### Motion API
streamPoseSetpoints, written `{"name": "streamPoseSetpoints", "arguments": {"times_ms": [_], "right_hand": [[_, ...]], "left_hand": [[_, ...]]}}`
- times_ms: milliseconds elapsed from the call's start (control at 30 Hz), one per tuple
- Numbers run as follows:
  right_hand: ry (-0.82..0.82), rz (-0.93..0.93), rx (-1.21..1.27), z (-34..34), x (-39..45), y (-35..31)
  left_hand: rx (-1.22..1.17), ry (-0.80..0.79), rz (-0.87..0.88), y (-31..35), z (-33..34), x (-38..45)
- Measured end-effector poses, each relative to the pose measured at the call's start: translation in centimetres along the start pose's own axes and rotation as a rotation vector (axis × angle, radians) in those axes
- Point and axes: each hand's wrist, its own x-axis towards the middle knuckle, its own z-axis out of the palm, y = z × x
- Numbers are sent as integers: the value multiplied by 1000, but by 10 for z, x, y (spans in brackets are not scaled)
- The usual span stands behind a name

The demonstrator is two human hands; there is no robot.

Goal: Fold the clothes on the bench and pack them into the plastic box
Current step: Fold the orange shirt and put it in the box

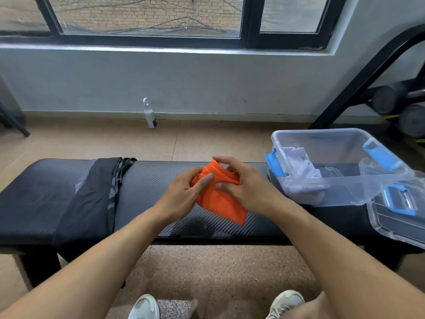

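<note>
Beneath the window, over the bench, an orange garment is pinched between left hand and right hand; soft, light, probably slippery, best held at folded edges. Plastic box waits alongside.

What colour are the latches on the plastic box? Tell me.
Blue latches on the clear plastic box, seen best in the head view.

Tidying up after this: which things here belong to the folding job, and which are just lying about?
Job: orange garment in both hands (left, right); black garment; bench; plastic box; its lid.
Lying about: bottle; weights.
</note>
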Motion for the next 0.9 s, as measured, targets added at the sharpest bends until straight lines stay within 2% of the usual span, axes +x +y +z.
{"name": "streamPoseSetpoints", "arguments": {"times_ms": [133, 233, 400, 500, 667, 800, 900], "right_hand": [[180, -51, -49, -35, -16, -13], [359, -47, -75, -67, -31, -14], [700, 88, -55, -141, -48, 8], [841, 199, -70, -183, -50, 37], [805, 449, -45, -211, -36, 92], [660, 577, 51, -219, -19, 122], [486, 695, -30, -222, -11, 138]], "left_hand": [[-16, 25, 127, 38, 14, 11], [61, 55, 255, 69, 35, 34], [94, 181, 358, 128, 97, 85], [185, 92, 345, 138, 143, 107], [629, -83, 261, 119, 188, 131], [761, -149, 256, 107, 194, 130], [787, -153, 245, 107, 195, 129]]}}
